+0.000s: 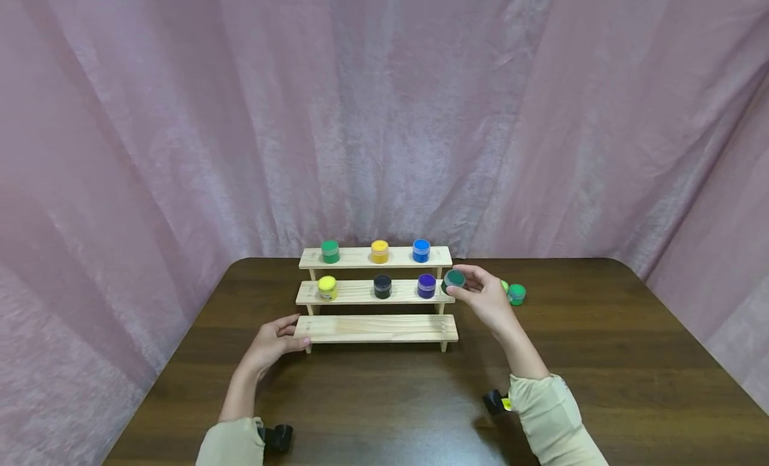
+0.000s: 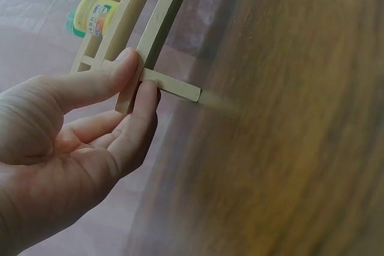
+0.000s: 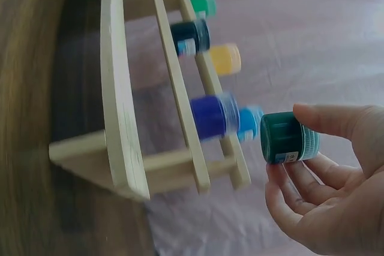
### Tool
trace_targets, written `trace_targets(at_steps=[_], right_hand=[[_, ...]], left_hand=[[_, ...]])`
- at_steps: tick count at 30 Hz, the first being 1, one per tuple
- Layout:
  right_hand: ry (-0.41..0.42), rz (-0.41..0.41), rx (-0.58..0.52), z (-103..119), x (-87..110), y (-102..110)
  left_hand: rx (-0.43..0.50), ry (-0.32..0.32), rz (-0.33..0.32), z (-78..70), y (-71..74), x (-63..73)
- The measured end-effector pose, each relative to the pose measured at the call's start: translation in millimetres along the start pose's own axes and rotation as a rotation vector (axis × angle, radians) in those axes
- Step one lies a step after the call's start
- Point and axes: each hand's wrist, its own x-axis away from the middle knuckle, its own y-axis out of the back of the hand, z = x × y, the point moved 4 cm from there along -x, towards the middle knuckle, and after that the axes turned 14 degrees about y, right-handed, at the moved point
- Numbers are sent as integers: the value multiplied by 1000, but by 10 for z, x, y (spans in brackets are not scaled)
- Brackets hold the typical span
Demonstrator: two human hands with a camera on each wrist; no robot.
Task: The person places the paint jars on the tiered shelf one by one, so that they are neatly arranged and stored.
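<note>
A three-step wooden rack [image 1: 375,328] stands on the table. My left hand [image 1: 270,346] grips the left end of its lowest step, with the thumb on one face and fingers by the leg, as the left wrist view shows. In my right hand [image 1: 489,304], a dark green paint jar [image 3: 283,137] is pinched between thumb and fingers, off the right end of the middle step. That step carries a yellow jar [image 1: 327,288], a black jar [image 1: 382,286] and a purple jar [image 1: 426,286]. Along the top step sit a green jar [image 1: 330,252], an orange-yellow jar [image 1: 380,252] and a blue jar [image 1: 421,251].
Right of the rack, another green jar [image 1: 517,294] stands on the brown table [image 1: 601,359], with a yellow-green jar [image 1: 504,286] partly hidden behind my right hand. A pink curtain [image 1: 384,119] hangs behind the table.
</note>
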Motion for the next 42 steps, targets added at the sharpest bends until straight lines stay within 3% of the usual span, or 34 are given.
trace_targets(at_steps=[10, 23, 37, 42], right_hand=[[102, 81, 27, 159, -35, -356], [89, 169, -12, 247, -47, -685], [152, 266, -64, 382, -17, -1211], [130, 285, -76, 357, 1, -1361]], left_hand=[[10, 8, -7, -1, -4, -11], [22, 15, -5, 4, -10, -22], [47, 19, -2, 17, 0, 15], [53, 13, 11, 14, -13, -3]])
